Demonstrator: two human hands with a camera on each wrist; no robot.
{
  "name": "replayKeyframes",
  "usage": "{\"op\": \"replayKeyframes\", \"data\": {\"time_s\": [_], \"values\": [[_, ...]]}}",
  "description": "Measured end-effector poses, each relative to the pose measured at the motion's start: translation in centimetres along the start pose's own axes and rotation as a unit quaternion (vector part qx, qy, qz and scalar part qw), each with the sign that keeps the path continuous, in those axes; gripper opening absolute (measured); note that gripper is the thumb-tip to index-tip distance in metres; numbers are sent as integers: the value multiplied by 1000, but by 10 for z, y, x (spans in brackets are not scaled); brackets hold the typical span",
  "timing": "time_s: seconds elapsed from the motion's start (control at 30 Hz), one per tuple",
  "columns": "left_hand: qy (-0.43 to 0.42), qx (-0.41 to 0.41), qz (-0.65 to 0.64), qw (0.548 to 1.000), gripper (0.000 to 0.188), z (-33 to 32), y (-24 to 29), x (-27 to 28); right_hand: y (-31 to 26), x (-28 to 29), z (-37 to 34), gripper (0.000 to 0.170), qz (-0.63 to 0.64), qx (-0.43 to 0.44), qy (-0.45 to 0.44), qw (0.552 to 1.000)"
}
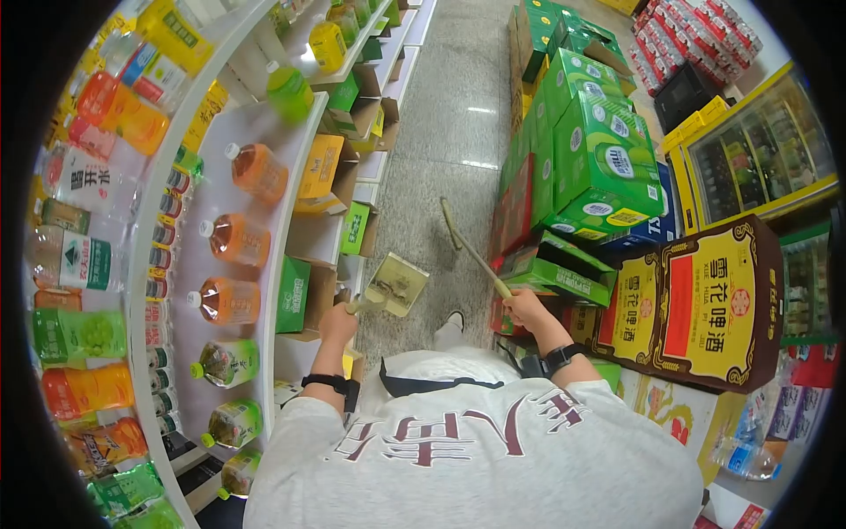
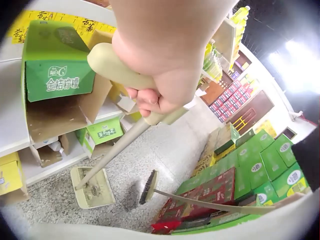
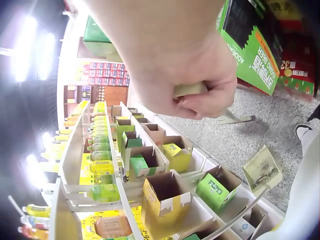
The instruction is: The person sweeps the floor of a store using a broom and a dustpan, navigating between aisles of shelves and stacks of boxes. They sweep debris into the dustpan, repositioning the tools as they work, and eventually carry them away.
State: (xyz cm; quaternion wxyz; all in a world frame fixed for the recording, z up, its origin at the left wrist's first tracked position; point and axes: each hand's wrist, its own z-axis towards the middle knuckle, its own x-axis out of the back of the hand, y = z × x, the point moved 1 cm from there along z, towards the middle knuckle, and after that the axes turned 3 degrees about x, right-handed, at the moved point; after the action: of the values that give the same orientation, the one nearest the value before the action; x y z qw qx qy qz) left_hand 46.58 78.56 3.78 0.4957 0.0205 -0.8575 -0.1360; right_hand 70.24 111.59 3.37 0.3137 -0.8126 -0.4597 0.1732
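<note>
My left hand (image 1: 338,324) grips the pale handle of a long-handled dustpan (image 1: 397,284). In the left wrist view, that hand (image 2: 159,75) curls round the handle's top, and the dustpan (image 2: 94,188) lies on the floor with dark debris inside. My right hand (image 1: 527,309) holds the long stick of a broom (image 1: 448,217), its head out over the floor ahead. The right wrist view shows the fingers of the right hand (image 3: 185,80) closed round the stick's end. In the left wrist view the broom's dark bristles (image 2: 148,187) stand to the right of the dustpan, apart from it.
Shelves (image 1: 304,167) of bottles and opened cartons line the left. Stacked green beer boxes (image 1: 608,159), a red crate (image 1: 513,212) and brown beer boxes (image 1: 696,304) stand on the right. Speckled floor (image 1: 423,132) runs between them. A shoe (image 1: 456,319) is near the dustpan.
</note>
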Motion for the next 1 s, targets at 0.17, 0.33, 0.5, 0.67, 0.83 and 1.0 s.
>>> {"op": "replayKeyframes", "data": {"time_s": [0.17, 0.33, 0.5, 0.67, 0.83, 1.0], "values": [[15, -39, 40, 998, 22, 16, 56, 5, 1, 18, 30, 9, -10, 1, 28, 1000], [37, -75, 35, 996, 22, 45, 104, 14, -4, 36, 27, 17, -36, 52, 59, 996], [45, -105, 57, 992, 22, 85, 148, 17, -21, 52, 11, 23, -41, 44, 57, 997], [47, -164, 81, 982, 22, 122, 191, 26, -34, 58, 18, 23, -30, 29, 72, 997], [19, -222, 69, 972, 22, 170, 215, 28, -64, 54, 37, 20, -41, 56, 123, 990], [-4, -245, 77, 966, 21, 224, 233, 32, -119, 37, 55, 14, -72, 37, 175, 981]]}}
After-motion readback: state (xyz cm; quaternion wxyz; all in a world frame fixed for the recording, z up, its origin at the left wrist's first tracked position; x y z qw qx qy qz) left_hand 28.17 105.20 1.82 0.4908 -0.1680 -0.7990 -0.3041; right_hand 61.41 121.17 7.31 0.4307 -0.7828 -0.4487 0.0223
